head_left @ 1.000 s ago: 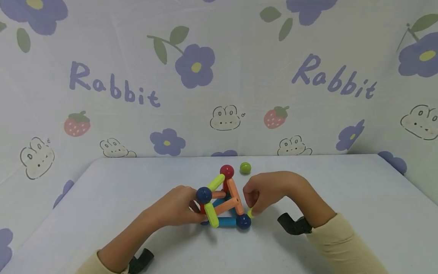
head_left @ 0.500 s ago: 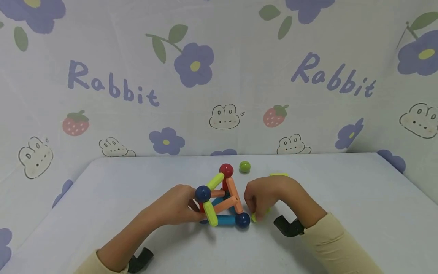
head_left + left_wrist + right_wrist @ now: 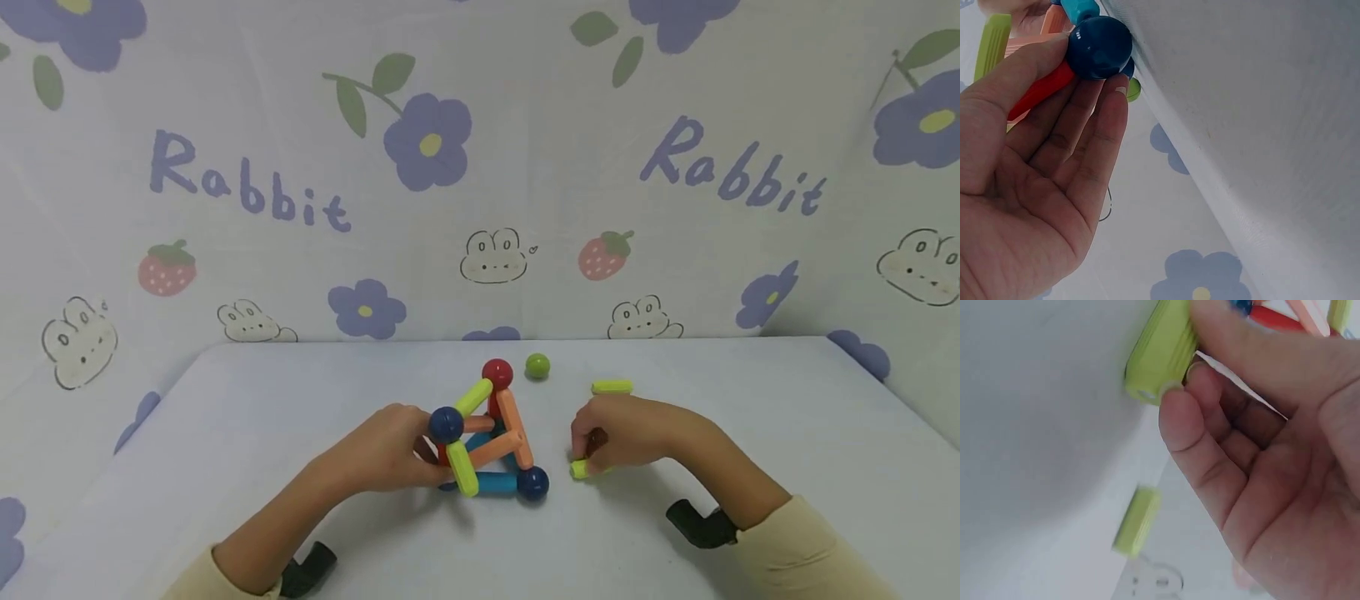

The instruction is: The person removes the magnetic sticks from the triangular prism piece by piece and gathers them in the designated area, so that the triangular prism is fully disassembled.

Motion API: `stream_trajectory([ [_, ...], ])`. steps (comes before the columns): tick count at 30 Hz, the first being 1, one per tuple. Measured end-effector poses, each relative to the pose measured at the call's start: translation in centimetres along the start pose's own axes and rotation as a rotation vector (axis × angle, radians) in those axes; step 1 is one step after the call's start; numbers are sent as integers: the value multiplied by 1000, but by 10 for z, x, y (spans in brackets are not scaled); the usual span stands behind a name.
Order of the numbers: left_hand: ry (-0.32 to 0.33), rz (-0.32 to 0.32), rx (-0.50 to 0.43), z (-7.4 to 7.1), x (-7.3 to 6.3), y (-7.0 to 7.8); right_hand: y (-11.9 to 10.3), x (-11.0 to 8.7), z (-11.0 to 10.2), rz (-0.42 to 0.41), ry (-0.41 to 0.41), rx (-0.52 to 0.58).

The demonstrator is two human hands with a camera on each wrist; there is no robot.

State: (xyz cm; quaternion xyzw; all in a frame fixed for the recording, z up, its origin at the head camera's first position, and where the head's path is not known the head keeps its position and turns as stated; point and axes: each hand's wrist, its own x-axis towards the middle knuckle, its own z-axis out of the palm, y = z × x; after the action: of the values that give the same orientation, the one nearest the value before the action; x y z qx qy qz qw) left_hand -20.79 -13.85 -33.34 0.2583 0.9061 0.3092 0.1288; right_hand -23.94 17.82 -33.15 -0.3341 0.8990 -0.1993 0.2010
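Observation:
A frame of magnetic sticks and balls (image 3: 495,448) stands on the table, with coral, blue, red and yellow-green sticks joined by dark blue and red balls. My left hand (image 3: 390,450) grips its left side; in the left wrist view the thumb and fingers are around a dark blue ball (image 3: 1100,48) and a red stick (image 3: 1041,92). To the right of the frame, apart from it, my right hand (image 3: 633,433) pinches a yellow-green magnetic stick (image 3: 1163,353) low over the table. Whether that stick touches the table, I cannot tell.
A second yellow-green stick (image 3: 612,387) lies behind my right hand. A green ball (image 3: 537,366) rests near the table's back edge. Behind the white table (image 3: 300,375) hangs a cloth (image 3: 555,167) printed with flowers and rabbits.
My right hand has moved right, away from the frame's front dark blue ball, with the yellow-green stick. The second stick behind it has come into view. My left hand stays in place.

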Motion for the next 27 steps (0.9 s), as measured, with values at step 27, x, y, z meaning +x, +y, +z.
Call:
stream_trajectory([
  [27, 4, 55, -7, 0, 0, -4, 50, 4, -20, 143, 384, -241],
])
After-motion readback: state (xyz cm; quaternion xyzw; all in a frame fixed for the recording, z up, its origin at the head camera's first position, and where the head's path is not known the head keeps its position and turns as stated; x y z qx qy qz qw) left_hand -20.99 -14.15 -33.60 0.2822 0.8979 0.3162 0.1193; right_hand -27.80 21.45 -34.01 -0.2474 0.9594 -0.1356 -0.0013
